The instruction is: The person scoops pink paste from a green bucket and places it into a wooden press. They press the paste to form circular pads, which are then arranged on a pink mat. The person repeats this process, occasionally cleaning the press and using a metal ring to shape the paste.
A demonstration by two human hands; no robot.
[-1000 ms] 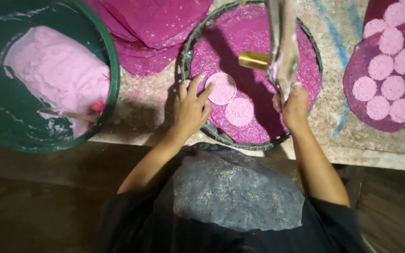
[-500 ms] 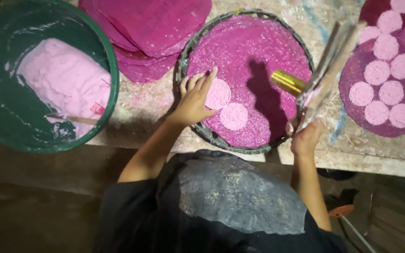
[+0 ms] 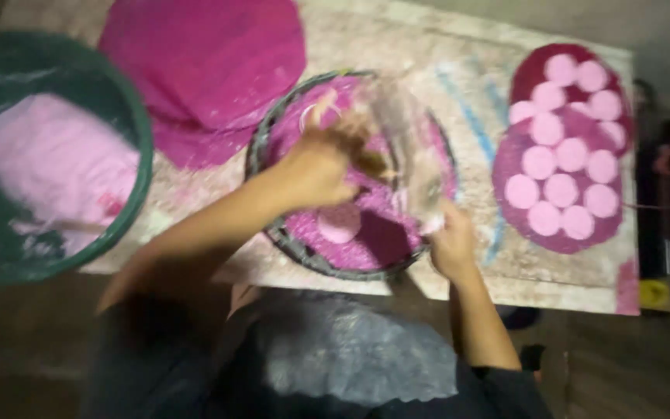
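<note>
Clear plastic piping bag (image 3: 406,151) held above the round tray (image 3: 261,159) of magenta powder; long axis runs from upper left down to lower right, blurred. Right hand (image 3: 453,244) grips its lower end; left hand (image 3: 326,159) closes on its upper part. One pale pink disc (image 3: 340,223) lies in the tray beneath. On the surface (image 3: 459,58): green basin (image 3: 137,140) with pink batter left, magenta mats (image 3: 203,62) behind, mat of pink discs (image 3: 556,182) right.
</note>
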